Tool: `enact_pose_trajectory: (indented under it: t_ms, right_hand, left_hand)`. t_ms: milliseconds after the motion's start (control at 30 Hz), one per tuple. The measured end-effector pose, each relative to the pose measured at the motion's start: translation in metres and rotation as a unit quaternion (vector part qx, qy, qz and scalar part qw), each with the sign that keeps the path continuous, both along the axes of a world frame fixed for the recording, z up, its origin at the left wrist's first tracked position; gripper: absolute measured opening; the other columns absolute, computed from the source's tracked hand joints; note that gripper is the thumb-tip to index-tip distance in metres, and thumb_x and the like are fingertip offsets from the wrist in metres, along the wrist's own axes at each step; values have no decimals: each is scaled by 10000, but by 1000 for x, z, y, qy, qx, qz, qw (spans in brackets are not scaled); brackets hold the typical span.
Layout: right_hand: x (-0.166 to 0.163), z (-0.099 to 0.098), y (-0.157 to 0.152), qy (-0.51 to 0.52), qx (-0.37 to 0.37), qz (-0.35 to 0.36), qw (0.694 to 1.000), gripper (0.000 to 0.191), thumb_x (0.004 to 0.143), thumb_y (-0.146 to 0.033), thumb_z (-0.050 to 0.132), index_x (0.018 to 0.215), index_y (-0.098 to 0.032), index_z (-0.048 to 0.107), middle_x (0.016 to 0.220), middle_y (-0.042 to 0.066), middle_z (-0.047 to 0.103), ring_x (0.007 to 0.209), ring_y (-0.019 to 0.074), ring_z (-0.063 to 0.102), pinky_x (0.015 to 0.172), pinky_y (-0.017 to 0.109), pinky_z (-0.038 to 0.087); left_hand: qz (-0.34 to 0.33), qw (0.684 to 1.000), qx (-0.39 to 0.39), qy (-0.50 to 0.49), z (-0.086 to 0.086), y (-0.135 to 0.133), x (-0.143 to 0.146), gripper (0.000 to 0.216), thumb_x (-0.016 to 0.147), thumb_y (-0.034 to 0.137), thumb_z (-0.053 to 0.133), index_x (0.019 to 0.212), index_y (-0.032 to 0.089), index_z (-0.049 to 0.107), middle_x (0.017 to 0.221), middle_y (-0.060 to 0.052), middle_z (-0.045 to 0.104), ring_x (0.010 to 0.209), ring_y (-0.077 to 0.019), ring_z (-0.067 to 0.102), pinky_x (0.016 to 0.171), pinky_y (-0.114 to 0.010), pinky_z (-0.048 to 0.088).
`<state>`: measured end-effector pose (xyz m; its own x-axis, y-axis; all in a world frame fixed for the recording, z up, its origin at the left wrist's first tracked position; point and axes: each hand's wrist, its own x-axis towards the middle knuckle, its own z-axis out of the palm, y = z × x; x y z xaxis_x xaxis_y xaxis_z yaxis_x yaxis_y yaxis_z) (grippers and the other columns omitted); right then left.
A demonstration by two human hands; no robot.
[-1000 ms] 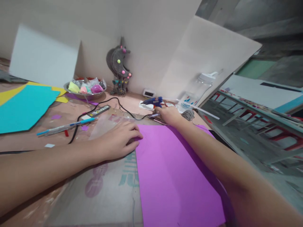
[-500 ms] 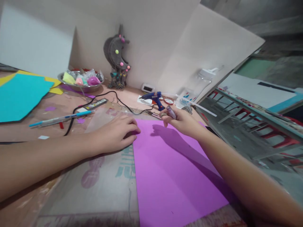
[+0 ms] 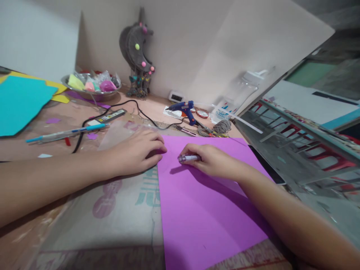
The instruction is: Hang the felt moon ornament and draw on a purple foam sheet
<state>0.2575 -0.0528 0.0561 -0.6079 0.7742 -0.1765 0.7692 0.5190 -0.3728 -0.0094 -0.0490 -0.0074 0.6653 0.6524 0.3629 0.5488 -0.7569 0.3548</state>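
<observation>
A purple sheet of paper [image 3: 202, 210] lies flat on a cardboard mat [image 3: 118, 221] in front of me. My left hand [image 3: 137, 152] rests on the sheet's upper left corner, fingers curled down and pressing on it. My right hand [image 3: 210, 161] is over the upper part of the sheet, closed around a small pen [image 3: 187, 158] whose tip points left, toward my left hand.
A blue glue gun [image 3: 182, 108] with its black cord [image 3: 118, 116], a twine ball [image 3: 221, 126], a clear bottle [image 3: 239, 97], a blue pen [image 3: 67, 133], a metal bowl of coloured bits [image 3: 91, 84], teal paper [image 3: 19, 101] and a moon ornament [image 3: 136, 52] lie behind. The table edge runs at right.
My right hand picked up the pen near the glue gun and brought it back over the purple sheet, close to my left hand. The left hand stayed put.
</observation>
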Motion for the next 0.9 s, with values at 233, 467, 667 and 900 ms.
enact_pose_trajectory:
  t_ms: [233,467,667,900]
  right_hand:
    - [1,0,-2,-23,29,-5,999,176,971,-277,560,1084,-230,686,977,48,780,824,197,698,719,283,466]
    - [14,-4,15,-54,159,-78,983,314,916,-156,549,1161,-241,725,1108,57,791,961,235,710,776,302,464]
    - [20,0,19,170,158,-120,965,333,1001,-419,474,984,-196,721,904,78,753,772,198,662,723,312,495]
    - [-4,-19,-3,354,-107,-157,916,586,955,-718,451,728,-200,606,509,-5,561,462,122,486,467,249,384]
  left_hand:
    - [6,1000,-10,7,2,-1,1,249,990,287,550,1145,216,732,1192,-85,678,1167,-270,612,1069,-473,464]
    - [6,1000,-10,10,3,-1,0,269,996,301,524,1143,212,731,1195,-95,680,1166,-273,610,1064,-487,470]
    - [7,1000,-14,5,2,-1,0,279,995,312,516,1135,213,736,1190,-91,677,1149,-270,610,1049,-483,477]
    - [4,1000,-7,4,1,0,0,304,999,336,492,1134,213,735,1191,-88,686,1149,-266,614,1046,-472,472]
